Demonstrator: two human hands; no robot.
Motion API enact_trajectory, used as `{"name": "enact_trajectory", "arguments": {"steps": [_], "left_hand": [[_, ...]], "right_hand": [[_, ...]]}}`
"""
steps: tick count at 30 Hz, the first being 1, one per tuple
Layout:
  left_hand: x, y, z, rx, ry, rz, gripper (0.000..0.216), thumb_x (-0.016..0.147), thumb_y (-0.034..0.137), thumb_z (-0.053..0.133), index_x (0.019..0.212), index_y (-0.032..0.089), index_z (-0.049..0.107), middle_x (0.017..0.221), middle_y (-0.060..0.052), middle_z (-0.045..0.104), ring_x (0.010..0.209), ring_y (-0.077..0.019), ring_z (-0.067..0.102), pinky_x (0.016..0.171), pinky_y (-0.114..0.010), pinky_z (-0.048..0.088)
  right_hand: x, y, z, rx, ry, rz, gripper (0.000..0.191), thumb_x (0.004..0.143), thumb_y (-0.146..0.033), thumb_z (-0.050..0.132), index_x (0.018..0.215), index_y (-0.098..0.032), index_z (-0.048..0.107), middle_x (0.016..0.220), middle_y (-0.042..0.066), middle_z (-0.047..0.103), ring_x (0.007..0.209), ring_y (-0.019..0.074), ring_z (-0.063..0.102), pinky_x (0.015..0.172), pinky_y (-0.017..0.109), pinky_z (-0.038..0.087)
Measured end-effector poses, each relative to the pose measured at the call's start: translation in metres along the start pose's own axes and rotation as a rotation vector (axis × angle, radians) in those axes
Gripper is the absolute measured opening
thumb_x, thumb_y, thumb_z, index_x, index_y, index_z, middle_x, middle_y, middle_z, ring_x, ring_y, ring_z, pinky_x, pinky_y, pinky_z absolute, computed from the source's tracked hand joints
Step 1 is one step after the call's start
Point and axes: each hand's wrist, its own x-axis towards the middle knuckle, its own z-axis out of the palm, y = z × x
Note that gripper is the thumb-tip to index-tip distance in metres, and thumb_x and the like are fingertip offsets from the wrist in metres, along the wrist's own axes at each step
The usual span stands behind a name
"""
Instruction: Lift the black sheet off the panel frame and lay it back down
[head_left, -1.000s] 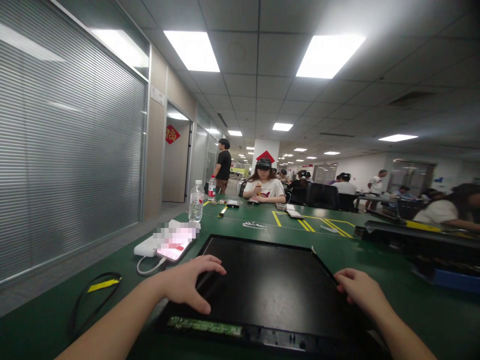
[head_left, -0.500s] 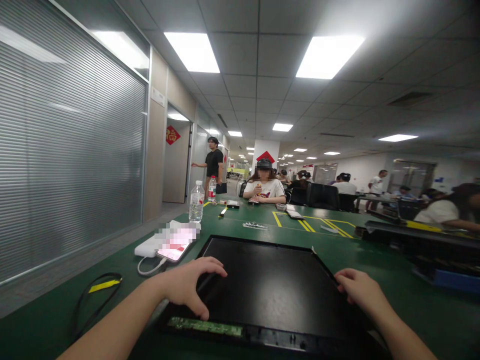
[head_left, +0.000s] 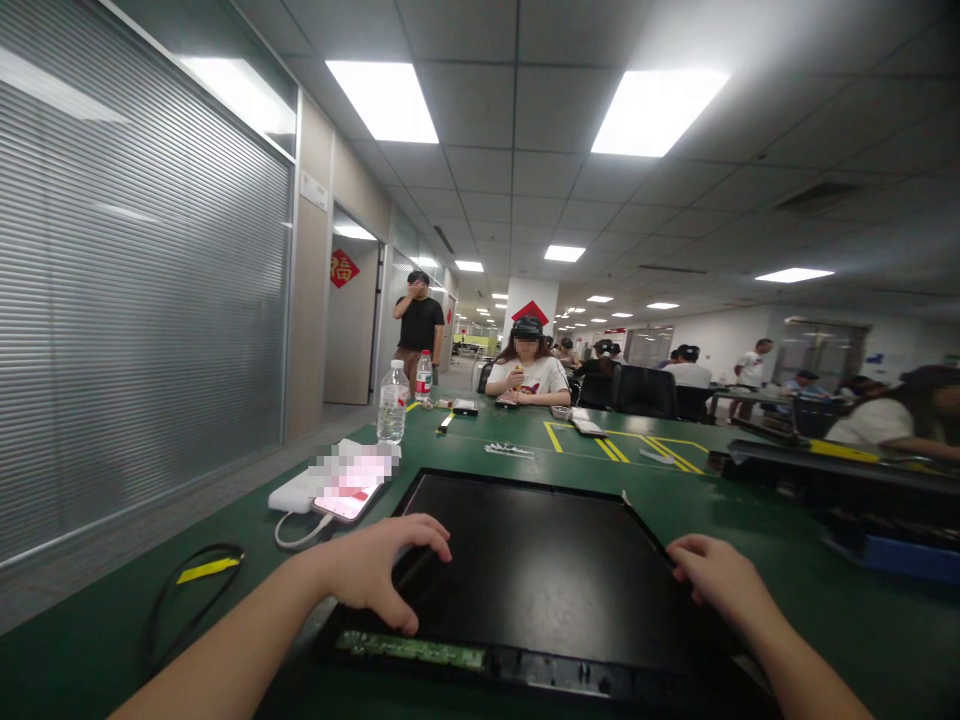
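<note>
On the desk (head_left: pixel 825 565) lies the black panel (head_left: pixel 540 560); our left hand (head_left: pixel 379 570) arches widely open, empty, over its left side; our right hand (head_left: pixel 712 572) curls at its right edge, grip unclear.

Green table (head_left: pixel 780 530) — black panel (head_left: pixel 540 570), bottle (head_left: pixel 392 410)

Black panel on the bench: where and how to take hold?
Probably the left and right edges together, coming in from both sides. The black panel lies flat and its face is broad and smooth, so only the edges offer something to pinch. I'd avoid the near edge: a bare green circuit board sits along it.
</note>
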Motion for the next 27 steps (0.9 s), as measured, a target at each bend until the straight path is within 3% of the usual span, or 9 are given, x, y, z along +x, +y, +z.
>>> {"name": "enact_trajectory", "arguments": {"steps": [15, 21, 27], "left_hand": [[0.002, -0.007, 0.002, -0.024, -0.002, 0.016, 0.064, 0.049, 0.041, 0.076, 0.108, 0.028, 0.056, 0.124, -0.002, 0.048, 0.112, -0.0244, 0.045, 0.098, -0.033, 0.032], [0.004, -0.013, 0.003, -0.062, 0.053, -0.050, 0.042, 0.070, 0.046, 0.059, 0.107, 0.026, 0.058, 0.114, -0.002, 0.056, 0.105, -0.0211, 0.050, 0.094, -0.031, 0.035], [0.006, -0.009, 0.005, -0.069, 0.083, -0.047, 0.031, 0.080, 0.040, 0.048, 0.103, 0.025, 0.060, 0.108, -0.001, 0.060, 0.102, -0.0175, 0.052, 0.092, -0.027, 0.036]], "right_hand": [[0.008, 0.009, 0.004, 0.008, -0.010, -0.001, 0.030, 0.071, -0.039, 0.043, 0.085, -0.019, 0.061, 0.070, 0.004, 0.068, 0.046, 0.0141, 0.059, 0.051, 0.026, 0.043], [0.011, 0.009, 0.006, -0.001, -0.004, -0.011, 0.030, 0.071, -0.039, 0.043, 0.084, -0.019, 0.062, 0.069, 0.004, 0.068, 0.046, 0.0144, 0.059, 0.052, 0.026, 0.043], [0.006, 0.005, 0.004, -0.009, -0.016, 0.001, 0.031, 0.071, -0.039, 0.042, 0.084, -0.019, 0.062, 0.071, 0.004, 0.068, 0.047, 0.0143, 0.059, 0.051, 0.026, 0.043]]}}
